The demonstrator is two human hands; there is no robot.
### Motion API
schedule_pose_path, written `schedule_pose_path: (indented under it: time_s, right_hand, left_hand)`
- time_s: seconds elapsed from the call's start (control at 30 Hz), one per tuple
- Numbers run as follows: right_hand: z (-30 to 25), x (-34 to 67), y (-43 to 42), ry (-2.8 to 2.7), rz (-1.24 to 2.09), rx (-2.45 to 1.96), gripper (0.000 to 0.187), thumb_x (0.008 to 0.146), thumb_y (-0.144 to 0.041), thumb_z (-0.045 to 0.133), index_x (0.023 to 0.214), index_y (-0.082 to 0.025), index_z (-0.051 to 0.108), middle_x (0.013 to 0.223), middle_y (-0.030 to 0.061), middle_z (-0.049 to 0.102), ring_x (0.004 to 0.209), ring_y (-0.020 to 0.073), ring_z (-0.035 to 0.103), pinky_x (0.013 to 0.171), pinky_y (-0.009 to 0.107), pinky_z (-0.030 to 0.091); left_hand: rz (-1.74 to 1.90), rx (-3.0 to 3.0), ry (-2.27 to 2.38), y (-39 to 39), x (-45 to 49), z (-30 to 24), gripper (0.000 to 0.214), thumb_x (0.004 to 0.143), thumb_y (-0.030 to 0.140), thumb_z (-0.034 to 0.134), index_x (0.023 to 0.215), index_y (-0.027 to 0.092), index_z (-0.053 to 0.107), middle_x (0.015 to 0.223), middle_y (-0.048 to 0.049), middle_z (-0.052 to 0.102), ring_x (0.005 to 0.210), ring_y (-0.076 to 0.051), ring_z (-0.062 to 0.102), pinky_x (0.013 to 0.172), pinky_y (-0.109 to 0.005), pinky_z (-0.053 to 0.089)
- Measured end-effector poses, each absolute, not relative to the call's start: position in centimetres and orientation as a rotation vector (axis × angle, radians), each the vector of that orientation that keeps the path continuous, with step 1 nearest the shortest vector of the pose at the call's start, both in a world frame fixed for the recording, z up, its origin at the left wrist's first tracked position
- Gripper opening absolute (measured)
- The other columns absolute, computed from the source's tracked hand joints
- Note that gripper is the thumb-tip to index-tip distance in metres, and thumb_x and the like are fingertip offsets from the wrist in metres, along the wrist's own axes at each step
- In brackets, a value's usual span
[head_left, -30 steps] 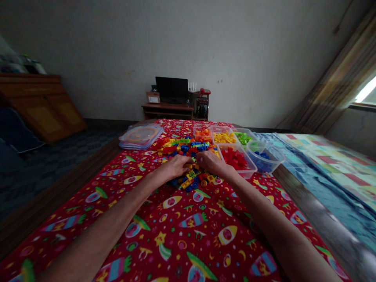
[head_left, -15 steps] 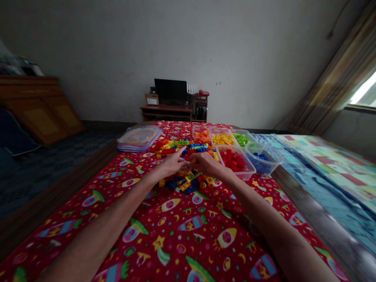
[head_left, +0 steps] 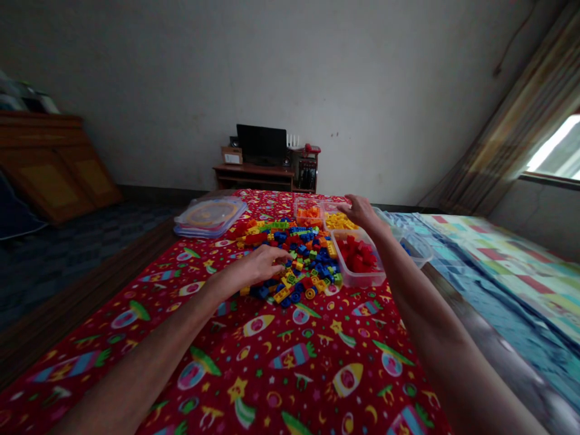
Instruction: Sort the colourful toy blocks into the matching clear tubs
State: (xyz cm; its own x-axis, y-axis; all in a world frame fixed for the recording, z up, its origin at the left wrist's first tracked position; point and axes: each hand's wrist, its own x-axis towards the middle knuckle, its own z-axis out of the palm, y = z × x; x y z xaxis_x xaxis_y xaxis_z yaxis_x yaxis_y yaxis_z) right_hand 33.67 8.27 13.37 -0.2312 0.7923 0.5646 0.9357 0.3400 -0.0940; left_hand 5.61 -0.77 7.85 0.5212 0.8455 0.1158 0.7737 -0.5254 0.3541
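A heap of small plastic bricks (head_left: pixel 294 251) in red, blue, yellow, green and orange lies on a red rocket-print cloth (head_left: pixel 281 356). My left hand (head_left: pixel 256 266) rests at the heap's near left edge, its fingers curled and pinched among the bricks; what they hold is hidden. My right hand (head_left: pixel 360 211) is stretched out over the far tubs, above the yellow-brick tub (head_left: pixel 338 222), with its fingers closed. Beside the heap stands a clear tub of red bricks (head_left: pixel 360 257). An orange-brick tub (head_left: pixel 309 211) sits behind the heap.
A stack of clear lids (head_left: pixel 209 214) lies at the far left of the cloth. A round tub (head_left: pixel 419 248) stands right of the red tub, partly behind my arm. A patterned quilt (head_left: pixel 498 260) lies to the right, a desk with a monitor (head_left: pixel 263 145) against the wall.
My right hand has left the heap and reached forward and right to above the far tubs. My left hand has stayed at the heap's near edge.
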Motion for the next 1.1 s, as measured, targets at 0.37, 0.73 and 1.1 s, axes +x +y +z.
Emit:
schedule_pose_path:
  time_s: [0.37,0.73,1.1]
  right_hand:
    - [8.2,24.1,-0.6,-2.704,-0.053,-1.377,0.021,0.086,-0.022,0.049,0.089,-0.014,0.068,0.082,0.0110,0.067,0.071,0.0156,0.059,0.061,0.023,0.037]
    - [7.8,24.4,-1.4,-2.767,-0.099,-1.387,0.027,0.087,-0.014,0.042,0.101,-0.013,0.066,0.090,0.0125,0.068,0.080,0.0181,0.061,0.067,0.025,0.040]
    - [8.7,25.2,-1.7,-2.757,0.002,-1.306,0.026,0.089,-0.015,0.044,0.102,-0.012,0.066,0.084,0.0110,0.067,0.073,0.0151,0.060,0.061,0.023,0.036]
  left_hand:
    - [0.256,2.784,1.207,0.2,5.4,5.4,0.033,0.077,0.027,0.066,0.108,0.020,0.066,0.114,-0.0084,0.062,0.109,-0.023,0.054,0.095,-0.029,0.041]
    - [0.197,2.930,1.178,0.1,5.1,4.5,0.029,0.084,0.022,0.055,0.112,0.022,0.064,0.105,-0.0073,0.057,0.097,-0.022,0.051,0.084,-0.029,0.040]
    - [0.315,2.882,1.167,0.1,4.8,4.6,0.010,0.084,0.024,0.057,0.088,0.020,0.066,0.099,-0.0044,0.056,0.096,-0.020,0.049,0.082,-0.028,0.038]
